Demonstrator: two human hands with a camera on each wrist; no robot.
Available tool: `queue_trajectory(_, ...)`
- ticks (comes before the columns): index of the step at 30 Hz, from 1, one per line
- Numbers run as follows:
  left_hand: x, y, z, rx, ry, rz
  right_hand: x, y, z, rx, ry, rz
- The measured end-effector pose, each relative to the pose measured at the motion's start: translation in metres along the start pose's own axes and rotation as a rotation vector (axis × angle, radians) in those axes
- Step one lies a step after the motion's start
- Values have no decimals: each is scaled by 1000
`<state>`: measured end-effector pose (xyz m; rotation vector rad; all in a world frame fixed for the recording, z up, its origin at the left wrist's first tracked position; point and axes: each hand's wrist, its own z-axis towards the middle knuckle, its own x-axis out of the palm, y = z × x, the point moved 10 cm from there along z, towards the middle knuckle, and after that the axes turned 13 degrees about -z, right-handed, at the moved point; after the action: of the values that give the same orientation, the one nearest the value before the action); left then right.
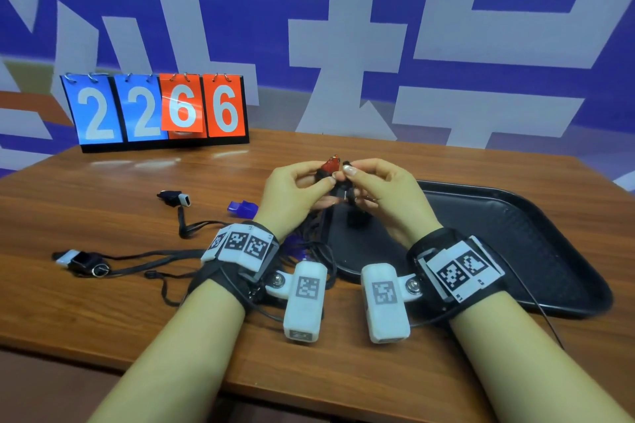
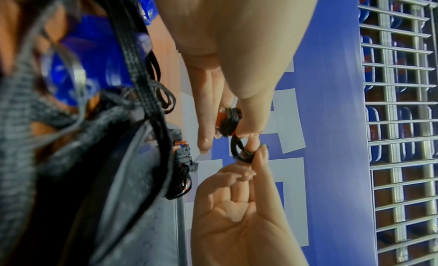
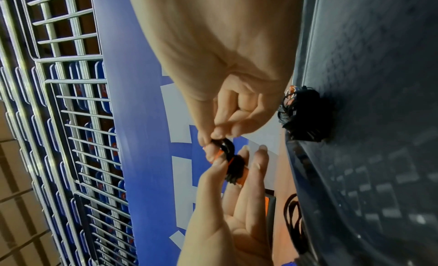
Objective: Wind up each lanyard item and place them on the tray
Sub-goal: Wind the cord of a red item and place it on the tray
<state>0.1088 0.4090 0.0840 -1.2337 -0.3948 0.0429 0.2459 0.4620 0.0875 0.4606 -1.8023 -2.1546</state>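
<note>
The red whistle (image 1: 330,165) is held up above the tabletop (image 1: 343,354) between both hands, just in front of the tray's near-left edge. The left hand (image 1: 292,196) pinches its body, already bound in black cord (image 2: 228,123); the right hand (image 1: 378,196) has a narrow grip, thumb and finger closed on the last loose loop of that cord. It looks light and hard, while the cord is soft and springy and would likely unwind if released, so the hold belongs on the wrapped middle. The black tray (image 1: 515,230) holds 1 wound bundle (image 3: 305,118). About 3 unwound lanyard items (image 1: 86,261) lie on the tabletop, left of the hands.
</note>
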Motion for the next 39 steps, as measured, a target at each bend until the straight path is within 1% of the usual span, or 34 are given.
queue_trajectory(4, -1, -2, 2, 40, 7, 51, 1, -10, 0, 80, 2, 38)
queue_trajectory(7, 0, -5, 2, 86, 19, 141, 1, -15, 2, 135, -5, 97)
queue_trajectory(12, 0, -11, 3, 162, 34, 318, 5, -20, 1, 210, 30, 187)
queue_trajectory(15, 1, -18, 0, 220, 43, 446, 3, -20, 0, 188, 10, 103)
queue_trajectory(18, 3, -19, -1, 233, 55, 483, -2, -18, -1, 151, -27, -8)
queue_trajectory(20, 3, -22, -1, 265, 54, 574, -2, -14, -1, 108, -44, -100)
queue_trajectory(22, 2, -23, -1, 272, 51, 615, -2, -10, 0, 58, -49, -177)
queue_trajectory(24, 1, -20, 1, 247, 61, 601, -2, -8, 0, 33, -46, -226)
queue_trajectory(27, 0, -9, 3, 150, 89, 479, -5, -6, 1, 4, -57, -303)
queue_trajectory(28, 0, -8, 2, 136, 89, 462, -7, -5, 1, -5, -74, -326)
queue_trajectory(33, 3, -9, 1, 146, 98, 444, -15, -3, 1, 16, -166, -372)
queue_trajectory(39, 3, -10, 3, 187, 101, 582, -16, -3, -1, 58, -184, -444)
